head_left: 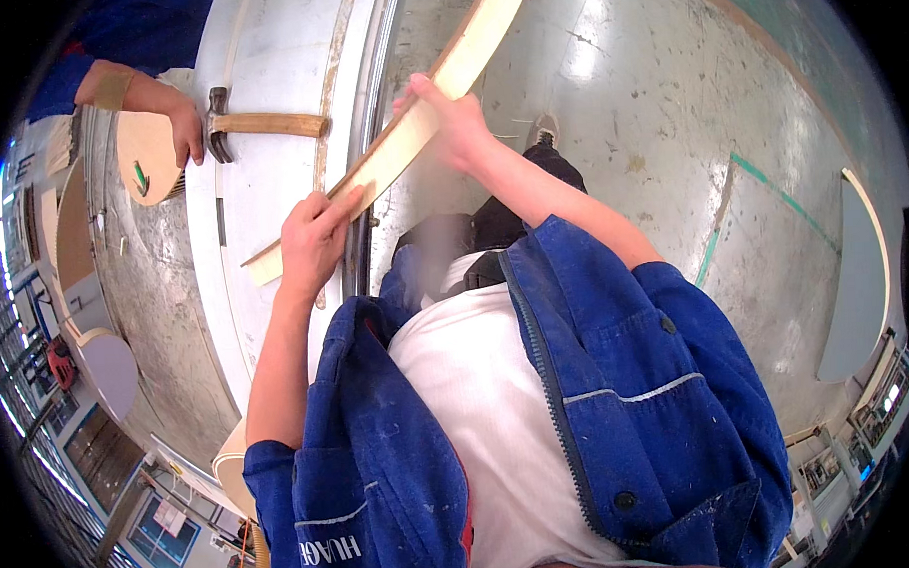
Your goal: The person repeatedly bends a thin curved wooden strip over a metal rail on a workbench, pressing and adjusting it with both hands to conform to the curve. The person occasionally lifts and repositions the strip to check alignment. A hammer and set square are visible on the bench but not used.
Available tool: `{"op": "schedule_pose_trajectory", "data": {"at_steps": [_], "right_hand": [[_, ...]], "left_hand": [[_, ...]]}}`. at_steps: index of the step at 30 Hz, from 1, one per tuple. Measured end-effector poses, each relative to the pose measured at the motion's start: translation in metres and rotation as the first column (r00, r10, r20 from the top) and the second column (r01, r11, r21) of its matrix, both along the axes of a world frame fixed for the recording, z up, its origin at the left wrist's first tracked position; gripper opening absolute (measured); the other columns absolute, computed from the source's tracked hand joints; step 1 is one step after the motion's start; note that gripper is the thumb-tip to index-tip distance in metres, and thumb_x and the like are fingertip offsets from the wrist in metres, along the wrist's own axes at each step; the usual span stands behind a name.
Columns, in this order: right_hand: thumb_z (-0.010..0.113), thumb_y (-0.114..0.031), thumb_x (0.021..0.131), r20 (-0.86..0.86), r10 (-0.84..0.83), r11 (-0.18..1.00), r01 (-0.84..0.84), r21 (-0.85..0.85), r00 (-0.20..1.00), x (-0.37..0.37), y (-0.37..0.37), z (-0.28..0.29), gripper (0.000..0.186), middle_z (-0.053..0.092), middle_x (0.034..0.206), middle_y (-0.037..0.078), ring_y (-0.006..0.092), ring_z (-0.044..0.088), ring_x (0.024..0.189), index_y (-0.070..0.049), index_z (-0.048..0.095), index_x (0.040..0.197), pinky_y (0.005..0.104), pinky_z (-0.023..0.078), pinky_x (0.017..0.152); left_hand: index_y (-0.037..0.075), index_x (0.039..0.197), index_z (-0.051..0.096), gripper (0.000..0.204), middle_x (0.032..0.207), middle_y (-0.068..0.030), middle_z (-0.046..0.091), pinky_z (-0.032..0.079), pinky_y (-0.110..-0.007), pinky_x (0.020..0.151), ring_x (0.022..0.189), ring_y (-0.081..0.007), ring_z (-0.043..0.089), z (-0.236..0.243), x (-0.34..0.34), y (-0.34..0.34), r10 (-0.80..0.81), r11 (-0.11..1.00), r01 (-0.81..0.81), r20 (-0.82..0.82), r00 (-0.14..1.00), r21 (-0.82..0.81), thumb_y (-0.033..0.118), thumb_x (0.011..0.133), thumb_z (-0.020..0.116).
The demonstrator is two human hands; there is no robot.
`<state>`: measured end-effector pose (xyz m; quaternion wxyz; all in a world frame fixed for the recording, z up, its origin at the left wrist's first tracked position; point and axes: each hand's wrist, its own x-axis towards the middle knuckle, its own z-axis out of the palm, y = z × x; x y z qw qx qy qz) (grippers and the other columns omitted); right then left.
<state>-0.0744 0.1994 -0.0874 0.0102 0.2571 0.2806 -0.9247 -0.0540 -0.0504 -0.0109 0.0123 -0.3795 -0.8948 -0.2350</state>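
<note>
A long, pale wooden strip (pixel 400 156) with a darker edge slants from the worktable up past the top of the view. My left hand (pixel 313 239) is closed around its lower part, near the end that lies over the table, thumb and fingers pressed to the wood. Further up, my right hand (pixel 454 124) grips the same strip, slightly blurred, with its thumb side along the wood. A claw hammer (pixel 269 124) with a wooden handle lies on the white worktable (pixel 266 50), beyond my left hand and touched by neither of my hands.
Another person's hand (pixel 186 131) rests at the table's far edge beside the hammer head. Past it sits a round wooden piece (pixel 149 144) with a small green object on it. A metal rail (pixel 377 66) edges the table. A grey curved panel (pixel 855 280) stands at the right.
</note>
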Motion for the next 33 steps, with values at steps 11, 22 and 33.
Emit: {"op": "schedule_pose_trajectory", "data": {"at_steps": [11,22,33], "right_hand": [[0.077,-0.026,0.096,-0.005,0.046,0.999,-0.046,-0.014,0.999,0.001,0.003,-0.008,0.030,0.069,0.102,0.011,0.0263,0.069,0.101,-0.003,0.064,0.109,0.0443,0.056,0.095],[0.069,-0.008,0.097,0.036,0.397,0.911,-0.398,0.105,0.917,0.037,-0.022,0.003,0.043,0.059,0.133,0.008,0.0233,0.056,0.126,-0.005,0.052,0.137,0.0470,0.044,0.111],[0.067,-0.011,0.101,0.073,0.456,0.872,-0.461,0.162,0.887,0.035,-0.020,0.000,0.034,0.064,0.128,0.010,0.0217,0.063,0.119,-0.004,0.055,0.132,0.0447,0.050,0.107]], "left_hand": [[0.023,0.125,0.075,0.053,0.067,-0.0050,0.041,0.044,-0.038,0.054,0.060,-0.0234,0.051,0.006,0.059,0.019,-0.284,0.959,0.284,0.050,0.958,0.013,0.003,0.075,0.073],[0.008,0.113,0.075,0.025,0.082,-0.0126,0.066,0.052,-0.034,0.060,0.065,-0.0227,0.064,-0.020,0.067,-0.005,0.503,0.819,-0.540,0.207,0.839,0.194,0.005,0.088,0.076],[0.014,0.120,0.077,0.032,0.079,-0.0124,0.069,0.055,-0.035,0.065,0.065,-0.0212,0.067,0.008,0.074,-0.153,0.887,0.450,-0.892,0.138,0.441,-0.046,0.009,0.089,0.073]]}}
